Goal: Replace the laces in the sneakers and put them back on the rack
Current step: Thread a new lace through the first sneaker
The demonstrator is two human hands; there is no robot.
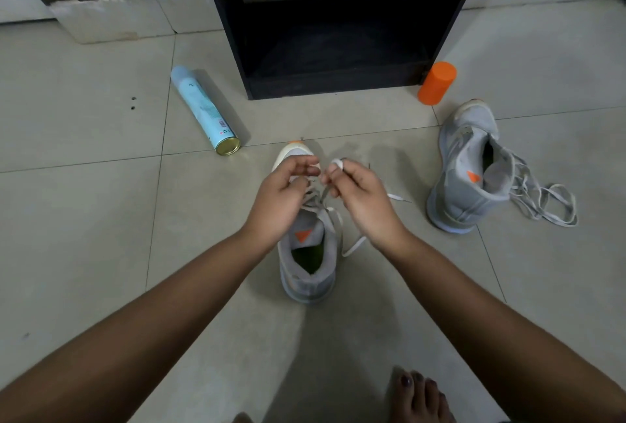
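— What do we have at the far left?

— We see a pale blue spray can (203,111) lying on its side on the tiled floor (84,219), its metal base turned toward us.

— And next along?

— Our left hand (281,199) hangs over the front half of the near sneaker (306,273), fingers curled. A strand of the lace (354,246) runs up beneath them, but we cannot tell whether they pinch it. The sneaker is grey, stands upright on the floor with its heel toward us, and is well short of the rack (233,33), the black open unit behind it.

— The other hand?

— Our right hand (362,195) sits just beside the left one, almost touching. It pinches the lace, which is wound round the tip of the forefinger. The rest of the lace trails down past the sneaker's right side onto the floor.

— Further right?

— An orange cylinder (437,83) stands at the rack's right front corner. Near it is the second sneaker (471,168), toe pointing away from us. Its loose lace (548,199) lies in a tangle on the floor at its right.
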